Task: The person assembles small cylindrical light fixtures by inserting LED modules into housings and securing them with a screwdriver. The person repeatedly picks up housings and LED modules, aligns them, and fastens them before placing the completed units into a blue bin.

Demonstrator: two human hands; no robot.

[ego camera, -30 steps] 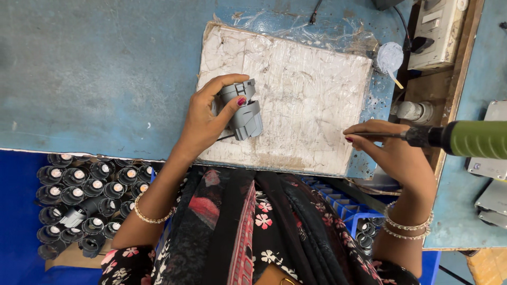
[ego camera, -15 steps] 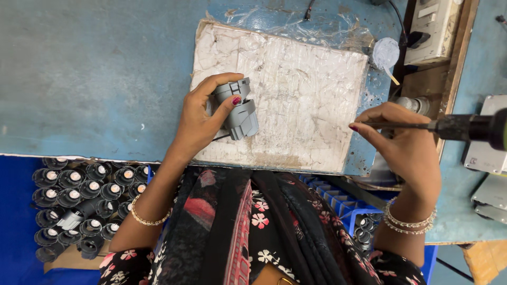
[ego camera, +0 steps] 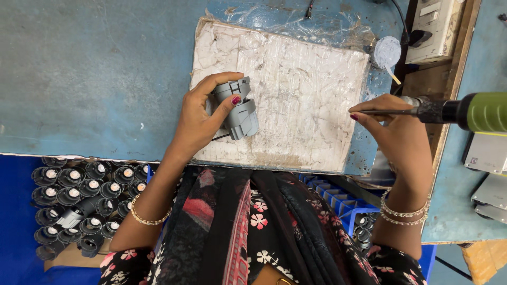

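**benchwatcher:** Starting nearest the person: down on the near left, below the table edge, there's a tray of dark grey housings (ego camera: 79,203) stood in rows, most showing a pale disc on top. On the near right there's a blue divided bin (ego camera: 346,203) with a few more dark parts tucked by the wrist. Can't tell which batch is finished and which is waiting.

**solder_sam:** And the one actually in hand?

**benchwatcher:** The left hand (ego camera: 198,119) has its fingers wrapped round a single grey plastic housing (ego camera: 238,108), thumb pressed on the front of it, holding it tilted on the near left part of the white plastic-wrapped pad (ego camera: 296,89). A thin dark wire pokes out beneath it. The right hand (ego camera: 393,134) is well apart to the right, fingers pinching the metal tip of a green-bodied power screwdriver (ego camera: 465,111), with the bit pointing left towards the housing but nowhere near touching it.

**solder_sam:** So nothing's been driven into this one yet?

**benchwatcher:** My read is this piece is at the start: gripped and positioned, tool in hand but not on it. I can't see a screw anywhere, so whether one's on the bit is a guess.

**solder_sam:** Anything further back?

**benchwatcher:** The blue table (ego camera: 95,68), a small white cup (ego camera: 387,51) just past the pad's far right corner, and a white switch box (ego camera: 434,29) with a plug in it.
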